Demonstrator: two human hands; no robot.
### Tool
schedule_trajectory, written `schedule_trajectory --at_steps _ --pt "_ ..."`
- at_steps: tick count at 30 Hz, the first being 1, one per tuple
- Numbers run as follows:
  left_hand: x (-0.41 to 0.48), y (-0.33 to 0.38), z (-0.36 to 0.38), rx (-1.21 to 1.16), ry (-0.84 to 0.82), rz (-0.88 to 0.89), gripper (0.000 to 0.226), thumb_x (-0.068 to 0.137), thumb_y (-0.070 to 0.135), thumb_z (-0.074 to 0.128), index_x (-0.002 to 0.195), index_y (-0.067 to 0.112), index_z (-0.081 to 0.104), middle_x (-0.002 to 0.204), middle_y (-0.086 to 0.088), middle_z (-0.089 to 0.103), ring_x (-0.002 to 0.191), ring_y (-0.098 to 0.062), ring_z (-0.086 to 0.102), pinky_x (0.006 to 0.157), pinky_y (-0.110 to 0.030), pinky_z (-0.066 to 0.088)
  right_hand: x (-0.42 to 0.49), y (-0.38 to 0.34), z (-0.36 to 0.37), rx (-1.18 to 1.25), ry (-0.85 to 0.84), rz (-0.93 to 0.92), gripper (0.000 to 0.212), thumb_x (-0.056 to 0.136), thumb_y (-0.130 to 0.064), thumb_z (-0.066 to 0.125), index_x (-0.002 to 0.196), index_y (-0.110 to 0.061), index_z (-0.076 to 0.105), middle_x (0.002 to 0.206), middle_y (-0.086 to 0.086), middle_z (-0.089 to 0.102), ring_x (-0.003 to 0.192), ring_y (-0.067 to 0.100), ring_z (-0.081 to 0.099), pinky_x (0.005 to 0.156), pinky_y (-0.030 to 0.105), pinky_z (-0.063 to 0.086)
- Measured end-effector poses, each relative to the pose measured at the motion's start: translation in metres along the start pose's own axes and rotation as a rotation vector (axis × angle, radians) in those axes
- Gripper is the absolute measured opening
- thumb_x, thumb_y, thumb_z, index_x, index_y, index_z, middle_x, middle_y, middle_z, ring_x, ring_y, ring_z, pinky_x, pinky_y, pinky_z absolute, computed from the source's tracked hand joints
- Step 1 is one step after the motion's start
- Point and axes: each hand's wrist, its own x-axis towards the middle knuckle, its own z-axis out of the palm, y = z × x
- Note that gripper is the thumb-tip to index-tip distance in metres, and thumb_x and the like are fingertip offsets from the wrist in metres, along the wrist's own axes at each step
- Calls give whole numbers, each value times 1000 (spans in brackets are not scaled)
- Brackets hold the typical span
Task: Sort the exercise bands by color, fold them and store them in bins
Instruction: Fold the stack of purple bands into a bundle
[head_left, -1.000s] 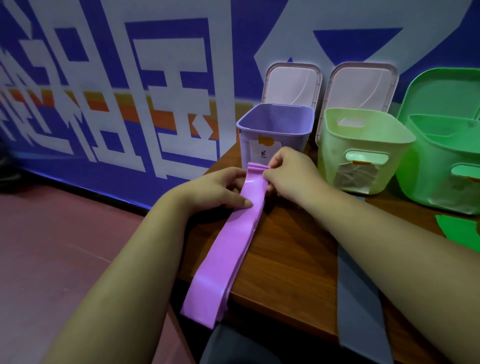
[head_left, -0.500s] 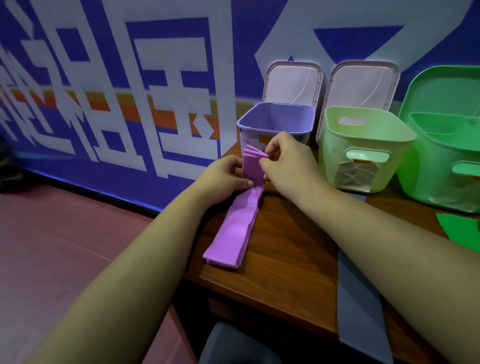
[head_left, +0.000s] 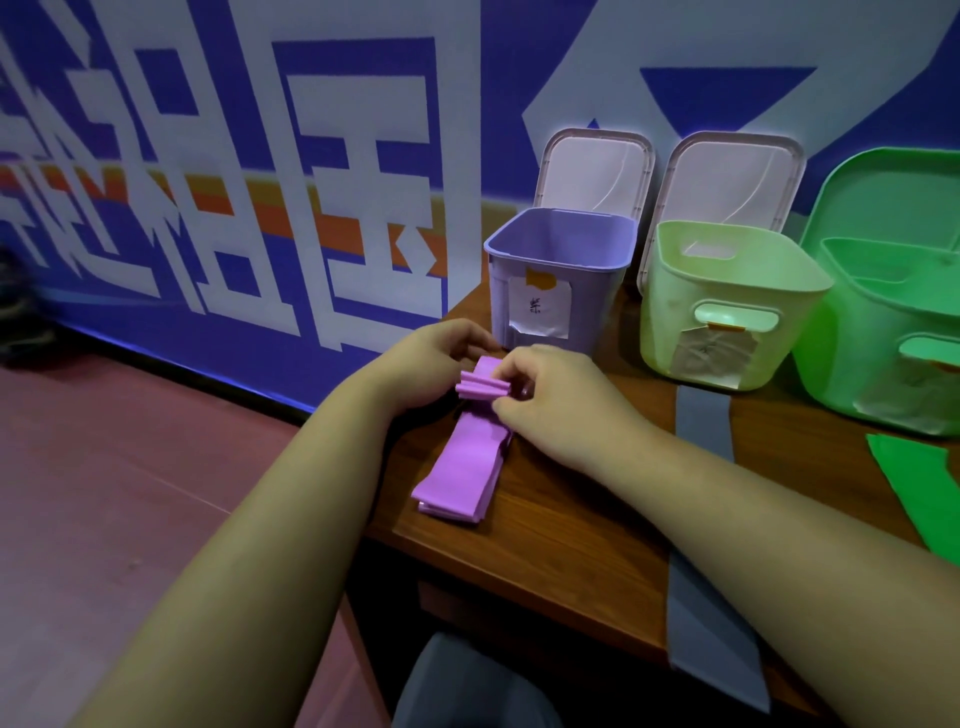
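Presently held: purple band (head_left: 462, 467), glossy, far end accordion-pleated, tail flat on desk (head_left: 571, 525).
Left hand (head_left: 431, 364): curled, gripping pleats.
Right hand (head_left: 561, 395): pinching pleats, above tail.

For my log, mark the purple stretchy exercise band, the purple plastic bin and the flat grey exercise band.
purple stretchy exercise band (head_left: 460, 470): head view, the flat, not yet folded stretch.
purple plastic bin (head_left: 597, 301): head view, bare front wall.
flat grey exercise band (head_left: 704, 426): head view, its upper end.
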Motion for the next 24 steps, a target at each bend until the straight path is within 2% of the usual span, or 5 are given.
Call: schedule_trajectory --at_steps 4,8,13,18,24 --pt "-3 1 -2 14 -12 -13 31 101 9 63 117 33 75 112 11 76 100 -9 73 91 -32 60 -7 -1 4 -79 -85 14 14 92 -27 75 105 -31 74 104 -11 60 94 10 60 79 29 50" --pt "-7 6 -1 -165 22 -125 43 96 6 46 106 27 83 109 -11 76 92 -23 70 82 -34 59 -11 -2 2 -94 -137 -23 18 93 -27 73 110 -29 77 107 -11 58 98 10 59 89 33 53" --pt "-8 7 -5 -68 -103 -95 25 95 22 61 106 31 81 110 -6 74 98 -23 70 86 -36 57 -9 -3 -5 -31 -161 28 23 99 -27 62 104 -29 84 109 -11 64 101 10 61 96 36 53" --pt "-6 5 -5 -46 -135 -101 22 97 19 66 110 31 78 108 -2 75 91 -15 72 78 -29 55 -5 7 -9 142 118 180 14 96 -28 67 92 -30 80 98 -12 75 91 7 67 77 28 51" --pt "-12 10 -4 -47 -118 -79 22 99 16 66 116 27 75 117 -1 71 106 -19 71 90 -32 59 16 14 -3 -109 -98 322 55 93 -53 72 136 -20 68 127 4 64 102 18 63 78 33 50"
